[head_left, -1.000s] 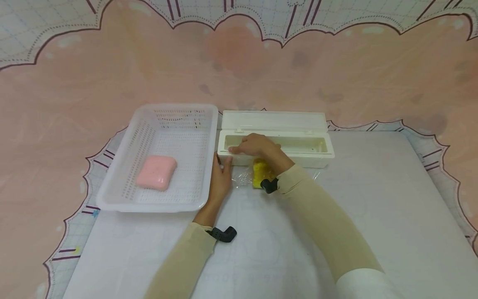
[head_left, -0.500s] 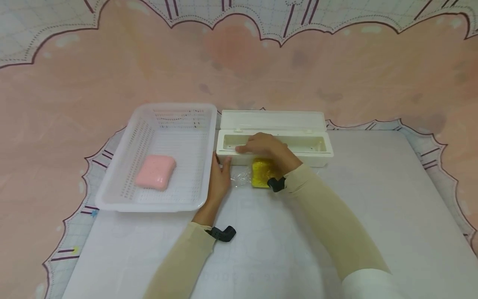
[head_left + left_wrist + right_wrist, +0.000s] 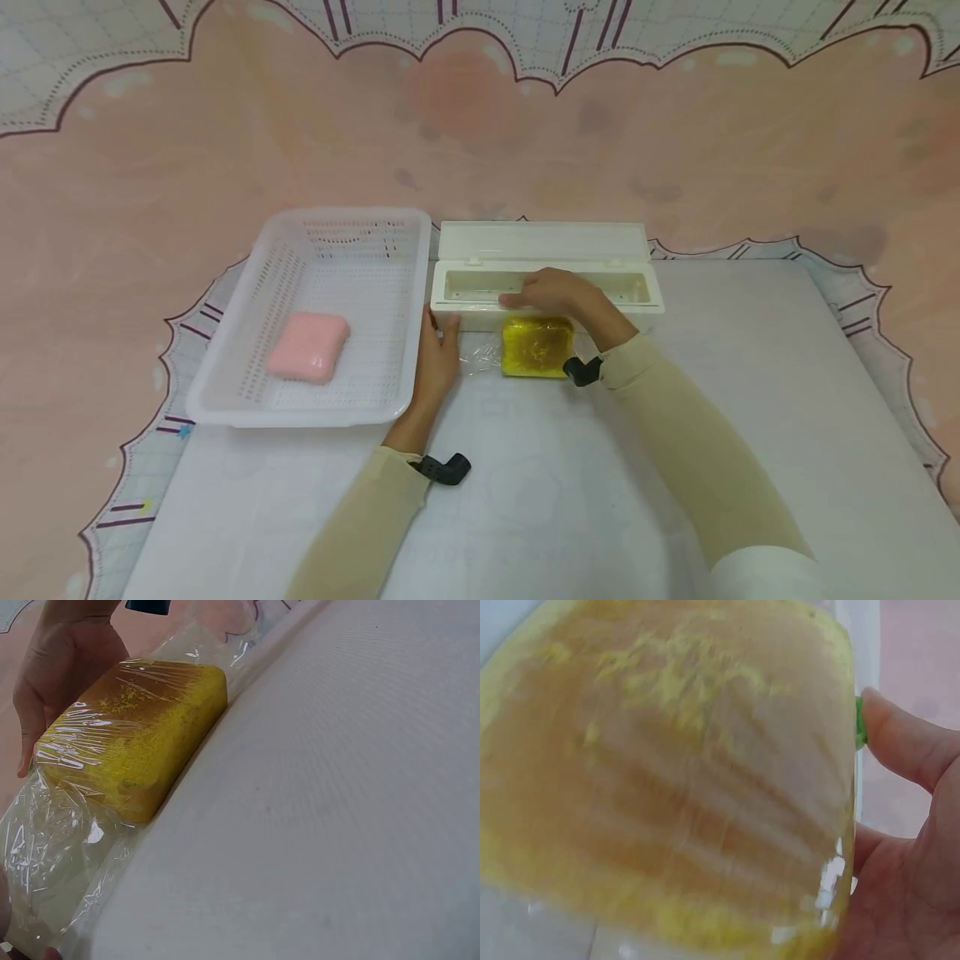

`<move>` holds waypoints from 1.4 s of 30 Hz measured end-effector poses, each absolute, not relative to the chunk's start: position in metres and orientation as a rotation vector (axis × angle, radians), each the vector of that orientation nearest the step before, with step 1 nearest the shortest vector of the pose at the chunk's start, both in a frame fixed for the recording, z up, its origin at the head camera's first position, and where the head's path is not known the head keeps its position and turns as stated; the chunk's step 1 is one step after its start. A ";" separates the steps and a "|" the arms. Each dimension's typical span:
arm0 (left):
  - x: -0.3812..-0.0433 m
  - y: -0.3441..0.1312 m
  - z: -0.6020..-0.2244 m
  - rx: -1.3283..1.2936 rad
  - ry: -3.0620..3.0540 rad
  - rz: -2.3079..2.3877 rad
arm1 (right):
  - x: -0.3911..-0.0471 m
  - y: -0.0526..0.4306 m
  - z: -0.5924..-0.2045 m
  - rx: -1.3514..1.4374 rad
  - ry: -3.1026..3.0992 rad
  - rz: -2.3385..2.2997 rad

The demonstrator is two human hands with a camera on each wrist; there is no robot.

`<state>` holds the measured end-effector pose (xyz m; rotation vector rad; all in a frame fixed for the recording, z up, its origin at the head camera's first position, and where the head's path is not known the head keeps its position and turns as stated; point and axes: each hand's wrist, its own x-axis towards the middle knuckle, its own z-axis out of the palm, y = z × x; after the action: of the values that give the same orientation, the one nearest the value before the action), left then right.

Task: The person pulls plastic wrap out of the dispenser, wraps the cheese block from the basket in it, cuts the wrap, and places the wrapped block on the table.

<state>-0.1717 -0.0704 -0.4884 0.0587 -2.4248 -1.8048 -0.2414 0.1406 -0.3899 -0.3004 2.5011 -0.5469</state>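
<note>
The long white plastic-wrap dispenser (image 3: 468,322) stood crosswise on the white tabletop (image 3: 510,508), its hinged lid (image 3: 542,242) raised at the back and its pale, narrow trough showing. At its front edge was a small green piece (image 3: 861,724). A yellow block (image 3: 537,347) with rounded corners lay flat just in front of the dispenser, browner across the top and brighter yellow along the edges. Clear film (image 3: 480,357) covered the block in shiny creases and bunched loosely, crumpled, at its left end.
</note>
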 end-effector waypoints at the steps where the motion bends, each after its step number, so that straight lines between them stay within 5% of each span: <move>1: -0.172 -0.070 -0.489 0.060 -2.425 -1.804 | -0.241 0.143 -0.389 -0.307 2.503 -0.538; 22: -0.172 -0.070 -0.487 0.091 -2.466 -1.779 | -0.237 0.194 -0.387 -0.228 2.499 -0.486; 42: -0.171 -0.070 -0.487 0.028 -2.435 -1.773 | -0.215 0.260 -0.365 0.172 2.546 -0.339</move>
<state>-0.1708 -0.0697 -0.4871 0.0277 -2.4350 -1.7730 -0.2148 0.2605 -0.3645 0.1719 2.5462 -0.3393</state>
